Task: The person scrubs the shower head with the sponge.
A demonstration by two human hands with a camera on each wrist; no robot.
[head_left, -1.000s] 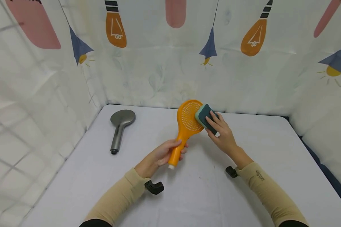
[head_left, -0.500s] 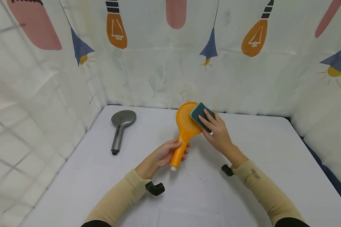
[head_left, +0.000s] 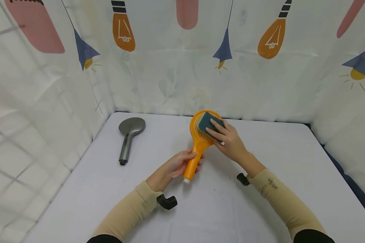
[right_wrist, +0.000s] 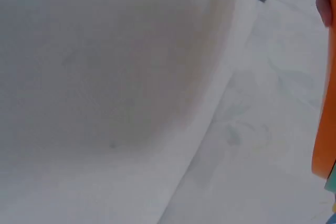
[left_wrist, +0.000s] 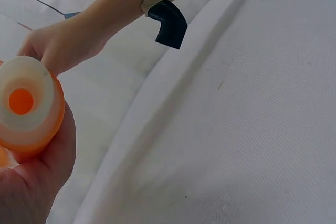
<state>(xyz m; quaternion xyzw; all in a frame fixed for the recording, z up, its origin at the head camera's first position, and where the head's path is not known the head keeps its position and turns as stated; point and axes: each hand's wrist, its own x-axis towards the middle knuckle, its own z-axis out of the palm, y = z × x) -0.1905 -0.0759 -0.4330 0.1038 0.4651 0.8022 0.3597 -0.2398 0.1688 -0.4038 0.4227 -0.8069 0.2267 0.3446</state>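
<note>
An orange shower head is held up over the table, its perforated face toward the head camera. My left hand grips its handle, with the fingers wrapped behind. In the left wrist view the handle's pale hollow end faces the camera. On the perforated face lies a dark green sponge, covering much of the holes. My right hand holds the sponge from its right side, fingers spread across the top. At the right wrist view's edge, the sponge's light green layer meets the orange rim.
A grey shower head lies on the left part of the white table. White printed curtains stand behind and along both sides. Each sleeve carries a black wrist device.
My right hand has moved the sponge leftward from the right rim onto the middle of the shower head's face. The left hand has shifted only slightly.
</note>
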